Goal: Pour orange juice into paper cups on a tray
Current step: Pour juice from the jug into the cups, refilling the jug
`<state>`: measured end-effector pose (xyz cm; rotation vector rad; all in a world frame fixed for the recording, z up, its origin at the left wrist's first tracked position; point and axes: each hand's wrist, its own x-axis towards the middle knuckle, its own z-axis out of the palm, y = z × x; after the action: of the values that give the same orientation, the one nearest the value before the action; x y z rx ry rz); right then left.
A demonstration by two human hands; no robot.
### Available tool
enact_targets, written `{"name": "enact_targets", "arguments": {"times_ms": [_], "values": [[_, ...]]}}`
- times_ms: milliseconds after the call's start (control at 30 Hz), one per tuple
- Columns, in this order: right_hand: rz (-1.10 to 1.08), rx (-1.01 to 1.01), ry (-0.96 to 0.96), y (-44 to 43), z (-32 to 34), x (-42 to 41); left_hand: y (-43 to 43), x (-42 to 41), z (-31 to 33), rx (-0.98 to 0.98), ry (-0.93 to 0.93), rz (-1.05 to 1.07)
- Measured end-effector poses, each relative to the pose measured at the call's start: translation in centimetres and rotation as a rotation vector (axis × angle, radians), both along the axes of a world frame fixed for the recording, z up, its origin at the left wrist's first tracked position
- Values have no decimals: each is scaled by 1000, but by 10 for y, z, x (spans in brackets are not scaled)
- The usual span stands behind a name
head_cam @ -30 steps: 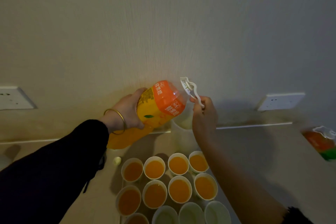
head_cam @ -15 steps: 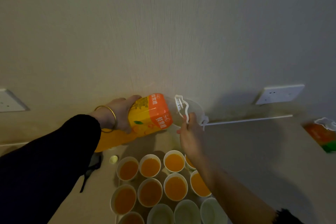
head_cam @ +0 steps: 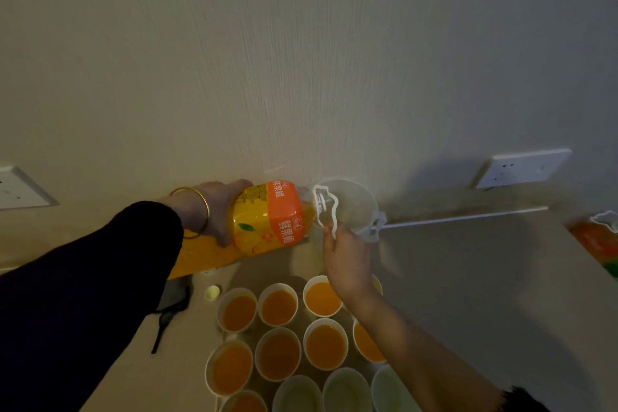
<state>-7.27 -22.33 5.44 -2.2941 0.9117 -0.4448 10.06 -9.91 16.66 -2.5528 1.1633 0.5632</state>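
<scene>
My left hand (head_cam: 214, 207) grips a large orange juice bottle (head_cam: 267, 217), tipped nearly flat with its neck over a clear plastic jug (head_cam: 352, 207) by the wall. My right hand (head_cam: 346, 261) pinches the bottle's white carry handle (head_cam: 326, 207) beside the neck. Several paper cups stand packed together below the hands; most hold juice, such as one cup (head_cam: 326, 343), and three at the front, such as one empty cup (head_cam: 346, 390), hold none. The tray under them is hidden.
A yellow bottle cap (head_cam: 213, 293) and a black strap (head_cam: 167, 318) lie left of the cups on the beige counter (head_cam: 468, 278). A second juice bottle (head_cam: 598, 241) lies at the right edge. Wall sockets (head_cam: 523, 167) flank the scene.
Both hands have lowered the bottle and tipped it flatter, bringing its neck down over the clear jug. The view has shifted slightly upward.
</scene>
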Motion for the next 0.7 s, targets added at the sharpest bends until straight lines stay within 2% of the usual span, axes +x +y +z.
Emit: {"name": "enact_targets", "arguments": {"times_ms": [233,700], "values": [[0,5,-109,0,-5,1,-3,0,3,47,-13,7],[-10,-37,-76,-4,-8,4,-8,0,10,96,6,2]]}}
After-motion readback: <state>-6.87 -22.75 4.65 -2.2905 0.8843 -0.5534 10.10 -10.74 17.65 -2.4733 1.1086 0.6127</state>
